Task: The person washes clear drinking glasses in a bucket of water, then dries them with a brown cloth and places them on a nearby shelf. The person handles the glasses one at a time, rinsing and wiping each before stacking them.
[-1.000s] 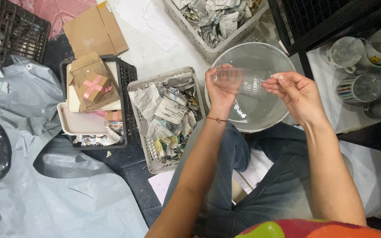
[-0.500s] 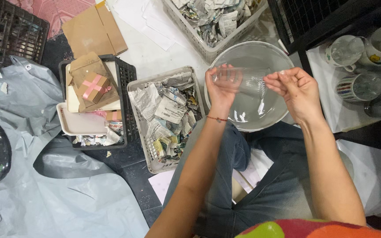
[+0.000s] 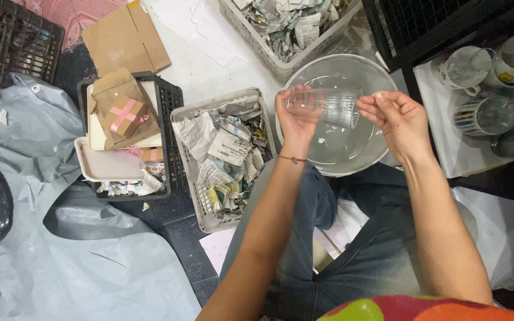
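Left hand: the left hand (image 3: 295, 122) is wrapped around one end of a clear ribbed drinking glass (image 3: 323, 106), fingers closed on it.
Right hand: the right hand (image 3: 397, 122) touches the other end of the glass with its fingertips (image 3: 369, 106) — the fingers are bent, not closed all the way around.
Glass: it lies on its side in the air, in the upper middle of the frame, right over a big round clear bowl (image 3: 352, 68).
Bowl: it sits on the floor, just above the person's knees in blue jeans (image 3: 304, 238).
Left of the bowl: a grey plastic basket full of crumpled newspaper (image 3: 224, 157).
Further left: a black crate (image 3: 171, 98) holding a small brown box with a pink cross of tape (image 3: 125, 116).
Upper right: cups and mugs (image 3: 483, 116) on a white cloth — well apart from the hands.
Lower left: a grey plastic sheet (image 3: 60, 261).
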